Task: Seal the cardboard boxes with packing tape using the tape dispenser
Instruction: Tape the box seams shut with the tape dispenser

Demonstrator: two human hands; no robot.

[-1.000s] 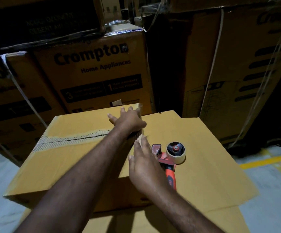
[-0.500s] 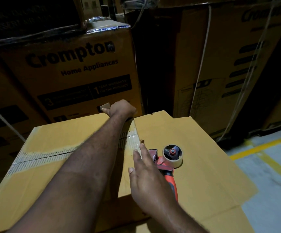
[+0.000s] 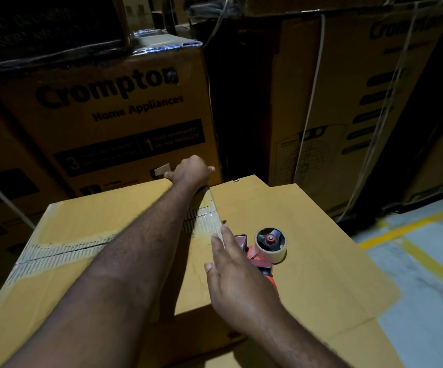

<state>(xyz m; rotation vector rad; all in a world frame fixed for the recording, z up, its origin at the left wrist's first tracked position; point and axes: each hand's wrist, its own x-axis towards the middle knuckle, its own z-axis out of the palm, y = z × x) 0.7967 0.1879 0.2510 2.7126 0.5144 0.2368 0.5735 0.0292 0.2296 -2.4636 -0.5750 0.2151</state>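
My left hand [image 3: 191, 172] reaches to the far edge of the box [image 3: 95, 216], fingers bent down over it and out of sight — I can't tell whether they grip the pale tab [image 3: 162, 170] beside the thumb. My right hand [image 3: 237, 277] lies flat, fingers straight, tips on the tape strip [image 3: 207, 219] at the box's right edge. The tape dispenser [image 3: 263, 254] lies just beside that hand on a flat cardboard sheet [image 3: 334, 261].
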